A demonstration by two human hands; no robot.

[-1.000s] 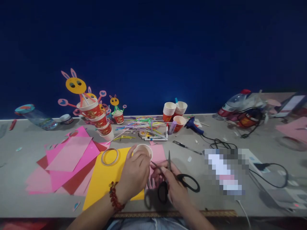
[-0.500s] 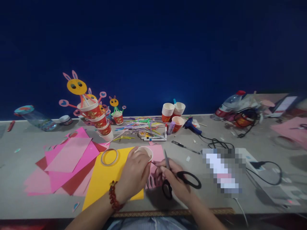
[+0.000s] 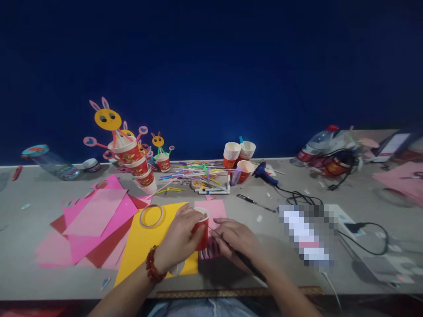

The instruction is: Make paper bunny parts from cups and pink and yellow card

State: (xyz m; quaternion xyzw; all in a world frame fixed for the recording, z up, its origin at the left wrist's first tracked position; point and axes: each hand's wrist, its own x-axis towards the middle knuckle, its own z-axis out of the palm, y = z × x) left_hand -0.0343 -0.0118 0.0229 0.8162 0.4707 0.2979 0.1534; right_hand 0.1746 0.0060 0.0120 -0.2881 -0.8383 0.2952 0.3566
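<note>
My left hand (image 3: 183, 231), with a beaded bracelet on its wrist, grips a red paper cup (image 3: 204, 240) with a white rim. The cup stands upright or nearly so above a pink sheet (image 3: 218, 212) that has dark marks near its lower end. In my closed right hand (image 3: 238, 237) are black-handled scissors (image 3: 250, 265), seen edge-on, their tip pointing at the cup's right side. Whether the tip touches the cup I cannot tell. Beneath my left hand lies a yellow sheet (image 3: 139, 246), with a tape roll (image 3: 151, 226) on it.
Pink and red papers (image 3: 95, 213) lie to the left. Behind them stand stacked cups with bunny figures (image 3: 127, 154). Pipe cleaners (image 3: 194, 171), markers (image 3: 213, 192), paper cups (image 3: 232, 156) and a blue glue gun (image 3: 266, 175) line the back. A pen (image 3: 256, 202) and a blurred-out object (image 3: 306, 235) lie right.
The scissors have turned from blades up to edge-on, with the tip toward the cup. The cup has tilted so its red side now shows, and my left hand has shifted slightly down.
</note>
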